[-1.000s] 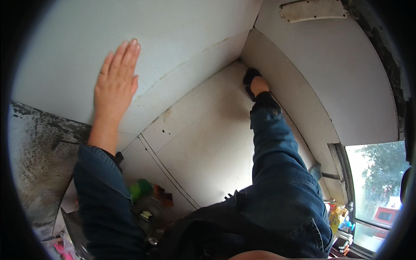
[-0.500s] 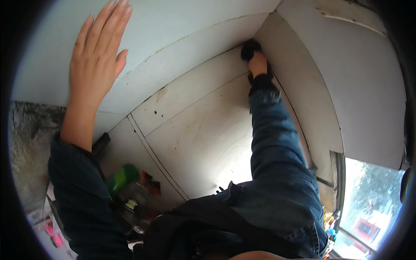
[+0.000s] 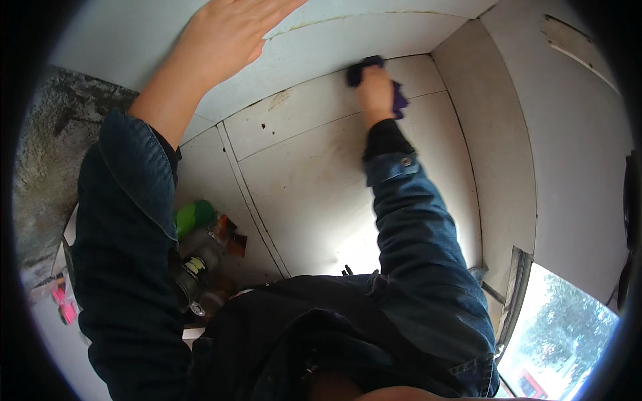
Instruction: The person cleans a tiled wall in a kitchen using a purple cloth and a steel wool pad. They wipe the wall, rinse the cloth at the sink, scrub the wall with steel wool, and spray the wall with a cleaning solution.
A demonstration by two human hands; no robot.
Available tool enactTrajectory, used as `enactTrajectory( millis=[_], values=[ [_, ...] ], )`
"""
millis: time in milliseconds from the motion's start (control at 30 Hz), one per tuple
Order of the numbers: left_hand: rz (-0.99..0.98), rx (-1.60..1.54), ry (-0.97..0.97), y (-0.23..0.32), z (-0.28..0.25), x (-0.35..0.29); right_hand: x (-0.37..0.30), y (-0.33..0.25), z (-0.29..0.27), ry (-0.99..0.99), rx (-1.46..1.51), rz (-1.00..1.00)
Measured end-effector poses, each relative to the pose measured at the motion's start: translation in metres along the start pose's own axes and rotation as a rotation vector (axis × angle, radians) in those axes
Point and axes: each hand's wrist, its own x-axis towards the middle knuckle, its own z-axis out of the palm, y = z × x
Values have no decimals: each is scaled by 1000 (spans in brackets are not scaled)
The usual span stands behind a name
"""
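Note:
My right hand (image 3: pixel 376 92) is closed around a dark purple cloth (image 3: pixel 399 101) and presses it on the white tiled surface (image 3: pixel 314 167), close to where that surface meets the back wall. Motion blurs the hand and cloth a little. Against the pale back wall (image 3: pixel 334 37) my left hand (image 3: pixel 231 33) lies flat, fingers stretched out toward the right, holding nothing. Its fingertips run past the top edge of the view. Brownish smears and several dark specks (image 3: pixel 264 126) mark the tiles between the two hands.
To the left, beside my left sleeve, stand a green bottle (image 3: pixel 195 215), a glass jar (image 3: pixel 190 271) and orange-brown packets (image 3: pixel 234 242). A bare, stained wall patch (image 3: pixel 47 154) is at far left. A side wall (image 3: pixel 491 113) and a bright window (image 3: pixel 562 327) bound the right.
My right hand has moved left with the cloth, away from the corner. My left hand has shifted right along the wall and turned, its fingers now pointing rightward. The view has shifted slightly.

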Motion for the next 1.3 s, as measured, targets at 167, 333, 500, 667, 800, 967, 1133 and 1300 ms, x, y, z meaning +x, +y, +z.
enactTrajectory(
  millis=[167, 333, 500, 667, 800, 967, 1133, 1300],
  values=[
    [-128, -432, 98, 7, -26, 8, -44, -132, -7, -38, 212, -88],
    [-198, -509, 168, -4, -108, -15, -68, -209, -15, -148, 791, -471],
    [-296, -438, 191, -22, -157, -78, -15, -204, -41, -384, 1276, -279],
    [-426, -667, 145, 13, -145, -107, -35, -236, -16, -389, 800, -599],
    [-515, -742, -147, 47, -101, -110, -69, -231, 15, -362, 960, -479],
    [-585, -862, -181, 77, -63, -109, -115, -189, -66, -480, 1025, -767],
    [-603, -980, -175, 108, -58, -97, -179, -154, -119, -642, 957, -765],
    [-548, -1128, -212, 150, -42, -96, -147, -93, -170, -840, 1356, -136]
  ],
)
